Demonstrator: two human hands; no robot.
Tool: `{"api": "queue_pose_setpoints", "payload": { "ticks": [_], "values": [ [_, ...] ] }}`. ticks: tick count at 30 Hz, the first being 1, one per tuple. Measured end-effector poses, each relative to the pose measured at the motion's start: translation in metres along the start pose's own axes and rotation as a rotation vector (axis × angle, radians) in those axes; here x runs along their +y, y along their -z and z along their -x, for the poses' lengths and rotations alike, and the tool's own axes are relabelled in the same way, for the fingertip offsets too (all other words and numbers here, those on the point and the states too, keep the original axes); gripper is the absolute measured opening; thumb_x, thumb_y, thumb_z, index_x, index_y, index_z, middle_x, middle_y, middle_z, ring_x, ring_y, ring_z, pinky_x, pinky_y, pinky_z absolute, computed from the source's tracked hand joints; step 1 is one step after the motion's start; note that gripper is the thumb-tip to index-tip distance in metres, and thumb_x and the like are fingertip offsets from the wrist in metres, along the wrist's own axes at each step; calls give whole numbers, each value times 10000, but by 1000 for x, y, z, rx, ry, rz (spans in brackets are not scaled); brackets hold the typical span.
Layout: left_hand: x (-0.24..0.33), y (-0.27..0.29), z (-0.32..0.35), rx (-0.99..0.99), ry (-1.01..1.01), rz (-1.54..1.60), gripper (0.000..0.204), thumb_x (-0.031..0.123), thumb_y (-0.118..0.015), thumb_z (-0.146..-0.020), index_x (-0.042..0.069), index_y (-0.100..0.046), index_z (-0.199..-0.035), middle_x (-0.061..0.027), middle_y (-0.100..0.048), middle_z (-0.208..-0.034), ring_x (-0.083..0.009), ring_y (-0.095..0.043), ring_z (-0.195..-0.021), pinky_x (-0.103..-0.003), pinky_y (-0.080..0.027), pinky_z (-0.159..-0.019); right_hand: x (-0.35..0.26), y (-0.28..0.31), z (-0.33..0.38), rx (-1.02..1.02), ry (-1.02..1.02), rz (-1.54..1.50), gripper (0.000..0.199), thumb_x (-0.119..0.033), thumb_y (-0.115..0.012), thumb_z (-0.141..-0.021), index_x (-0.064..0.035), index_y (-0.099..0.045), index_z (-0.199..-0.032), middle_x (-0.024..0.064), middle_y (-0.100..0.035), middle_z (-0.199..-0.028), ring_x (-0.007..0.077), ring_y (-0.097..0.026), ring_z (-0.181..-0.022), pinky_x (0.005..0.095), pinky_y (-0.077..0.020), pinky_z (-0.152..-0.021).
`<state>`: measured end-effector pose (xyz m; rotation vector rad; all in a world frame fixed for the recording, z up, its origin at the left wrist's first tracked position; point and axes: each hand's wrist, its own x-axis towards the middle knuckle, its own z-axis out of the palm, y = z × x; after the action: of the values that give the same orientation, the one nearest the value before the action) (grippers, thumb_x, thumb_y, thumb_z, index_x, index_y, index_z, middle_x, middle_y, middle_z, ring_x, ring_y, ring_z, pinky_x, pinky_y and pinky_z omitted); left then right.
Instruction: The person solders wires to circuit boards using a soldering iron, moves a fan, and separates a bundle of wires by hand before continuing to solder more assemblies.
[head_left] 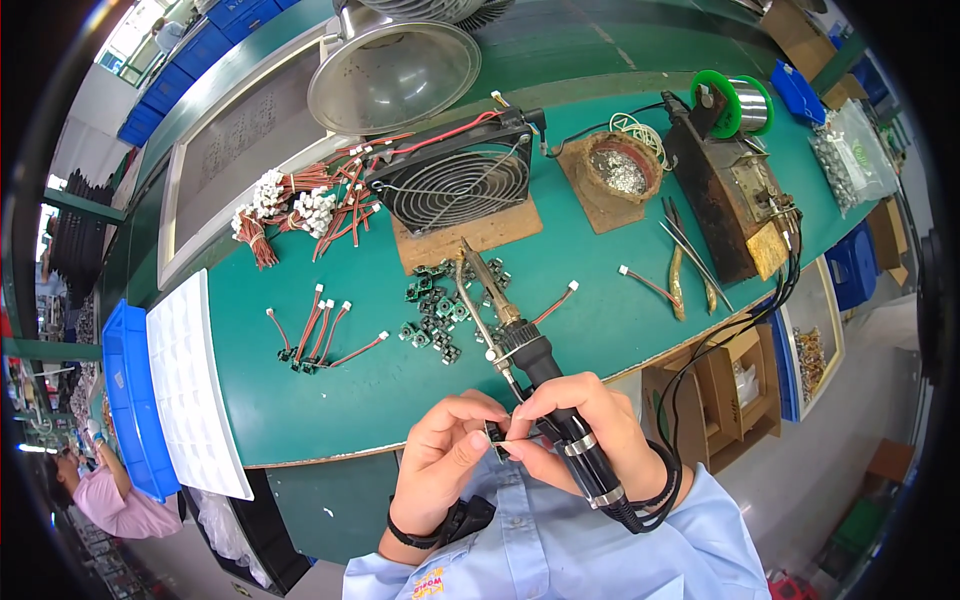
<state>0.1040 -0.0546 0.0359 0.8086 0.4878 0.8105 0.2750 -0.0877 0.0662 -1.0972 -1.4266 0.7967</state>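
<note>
Close to my body, my left hand (436, 462) pinches a small dark circuit board (494, 434) between thumb and fingers. My right hand (598, 432) is wrapped round a black-handled soldering iron (535, 356), whose tip points away from me over the table. A thin metal tube runs alongside the iron's barrel. The right fingertips also meet at the board; whether they pinch a wire there is hard to make out. Beyond the iron lies a pile of small boards (436, 312). Several boards with red and black wires (308, 362) sit to the left.
At the back stand a black fan (455, 185), bundled connector wires (290, 205) and a solder pot (622, 172). Rightward are pliers (677, 285), tweezers (697, 263), a soldering unit (730, 190) and a solder spool (745, 108). A white tray (200, 385) and blue bin (130, 400) edge the left.
</note>
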Motion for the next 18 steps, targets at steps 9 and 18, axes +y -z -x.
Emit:
{"api": "queue_pose_setpoints", "payload": {
  "ticks": [9,18],
  "values": [
    [2,1,-1,-12,-13,-31,177,74,-542,-912,-20,-537,-1063,-107,-547,-1033,-174,-535,-968,-307,-418,-854,-1,3,-3,-13,-5,-5,419,12,-737,-731,-50,-460,-1038,55,-637,-793,110,-608,-667,228,-477,-575],
    [8,4,-3,-72,51,-3,167,36,-528,-900,-27,-538,-1055,-130,-548,-1040,-196,-557,-952,-325,-438,-849,-2,12,-6,-119,-125,-136,418,13,-733,-729,-59,-462,-1039,51,-639,-807,125,-633,-724,236,-494,-592]
  ]
}}
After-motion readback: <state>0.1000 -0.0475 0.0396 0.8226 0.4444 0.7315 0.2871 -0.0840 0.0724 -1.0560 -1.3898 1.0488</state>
